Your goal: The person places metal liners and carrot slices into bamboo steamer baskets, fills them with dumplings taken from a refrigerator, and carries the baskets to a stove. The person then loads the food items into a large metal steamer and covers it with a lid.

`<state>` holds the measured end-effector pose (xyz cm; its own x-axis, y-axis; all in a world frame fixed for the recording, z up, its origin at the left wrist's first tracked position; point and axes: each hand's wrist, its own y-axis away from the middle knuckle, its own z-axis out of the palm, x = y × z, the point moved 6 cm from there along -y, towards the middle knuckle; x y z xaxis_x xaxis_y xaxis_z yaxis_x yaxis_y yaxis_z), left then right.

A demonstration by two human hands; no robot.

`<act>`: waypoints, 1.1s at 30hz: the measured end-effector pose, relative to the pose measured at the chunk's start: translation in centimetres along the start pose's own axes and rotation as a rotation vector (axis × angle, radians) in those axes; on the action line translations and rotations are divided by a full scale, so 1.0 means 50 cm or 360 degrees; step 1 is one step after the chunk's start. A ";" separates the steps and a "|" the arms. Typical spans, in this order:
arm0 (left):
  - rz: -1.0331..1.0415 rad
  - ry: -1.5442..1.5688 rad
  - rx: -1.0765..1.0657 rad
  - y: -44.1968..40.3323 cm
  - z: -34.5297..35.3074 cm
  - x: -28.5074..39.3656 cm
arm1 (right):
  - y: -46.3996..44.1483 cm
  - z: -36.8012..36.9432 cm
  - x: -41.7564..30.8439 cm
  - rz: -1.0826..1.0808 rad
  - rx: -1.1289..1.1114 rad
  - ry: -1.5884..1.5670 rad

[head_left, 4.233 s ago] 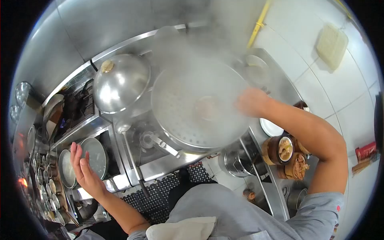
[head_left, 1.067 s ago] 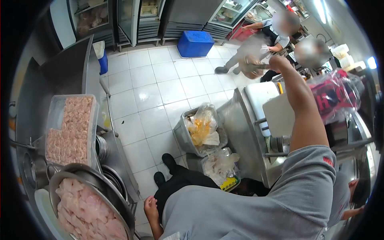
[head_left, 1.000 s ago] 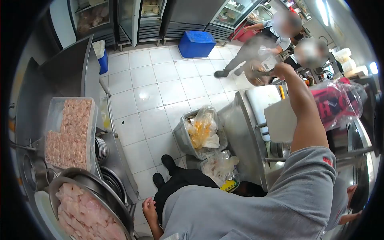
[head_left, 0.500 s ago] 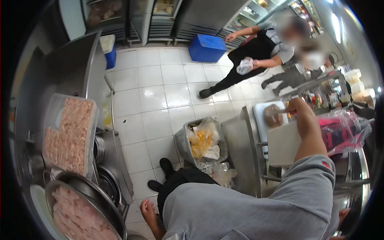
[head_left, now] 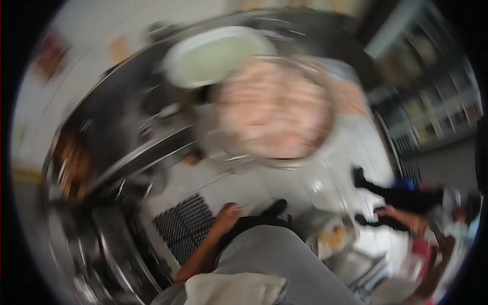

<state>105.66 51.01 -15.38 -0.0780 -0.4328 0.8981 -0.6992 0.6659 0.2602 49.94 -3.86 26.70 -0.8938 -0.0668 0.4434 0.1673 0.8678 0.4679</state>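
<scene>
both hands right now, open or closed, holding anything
Left hand: fingers look curled, nothing seen in it; too blurred to tell whether closed.
Right hand: cannot be made out, state unclear.

The metal bowl [head_left: 294, 162] is showing a smooth, shiny rim. At far left of it, the pale tub [head_left: 175, 76] is looking like smooth plastic. Floor tiles [head_left: 188, 178] are gleaming — glossy — while the dark mat [head_left: 184, 223] is appearing matt and rough; near it, the folded cloth [head_left: 234, 288] is looking soft, matt.

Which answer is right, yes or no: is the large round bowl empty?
No, the bowl is filled with pale pink meat.
</scene>
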 end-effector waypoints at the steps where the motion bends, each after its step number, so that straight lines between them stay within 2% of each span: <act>1: 0.0002 -0.0012 0.0031 0.032 -0.036 -0.026 | 0.058 -0.068 -0.079 -0.0108 0.0140 -0.0033; 4: -0.0092 0.0083 0.0348 0.166 -0.182 -0.083 | 0.266 -0.221 -0.316 -0.0509 0.0528 -0.0184; 6: -0.0156 -0.0097 0.0440 0.253 -0.259 -0.135 | 0.423 -0.280 -0.485 -0.0845 0.0740 -0.0327; 7: -0.0348 0.0016 0.0496 0.306 -0.305 -0.143 | 0.501 -0.300 -0.574 -0.1054 0.0818 -0.0416; 8: -0.0392 0.0032 0.0598 0.327 -0.336 -0.167 | 0.555 -0.326 -0.672 -0.1285 0.0832 -0.0520; 10: -0.0317 -0.0139 0.0763 0.403 -0.405 -0.222 | 0.650 -0.326 -0.848 -0.2211 0.1051 -0.1203; 12: -0.0366 -0.0085 0.0911 0.477 -0.459 -0.242 | 0.961 -0.256 -0.999 -0.2727 0.2510 -0.0136; 14: -0.0381 -0.0178 0.1123 0.525 -0.500 -0.272 | 1.108 -0.215 -1.136 -0.3157 0.1782 -0.0358; 15: -0.0488 -0.0051 0.1160 0.550 -0.536 -0.248 | 1.209 -0.188 -1.185 -0.3215 0.1744 -0.0200; 18: -0.0410 0.0030 0.1384 0.587 -0.610 -0.258 | 1.446 -0.105 -1.295 -0.3524 0.1696 0.0000; 22: -0.0410 0.0062 0.1498 0.605 -0.720 -0.274 | 1.655 -0.049 -1.446 -0.3819 0.2052 0.0083; 24: -0.0426 0.0130 0.1513 0.608 -0.776 -0.299 | 1.743 -0.040 -1.549 -0.3694 0.2136 0.0206; 26: -0.0321 0.0123 0.1524 0.613 -0.840 -0.313 | 1.821 -0.034 -1.656 -0.3755 0.2463 0.0223; 28: -0.0387 0.0112 0.1506 0.632 -0.897 -0.330 | 1.902 -0.027 -1.761 -0.3553 0.2443 0.0374; 31: -0.0508 0.0020 0.1537 0.684 -0.952 -0.371 | 2.004 -0.014 -1.891 -0.3474 0.2469 0.0536; 33: -0.0598 0.0108 0.1694 0.738 -0.954 -0.413 | 2.063 -0.008 -1.946 -0.3385 0.2434 0.0754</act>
<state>115.36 113.53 -7.39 0.2810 -0.4412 0.8523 -0.9223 -0.3697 0.1127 154.32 91.97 32.12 0.6014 -0.6018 0.5255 -0.6390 -0.7571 -0.1358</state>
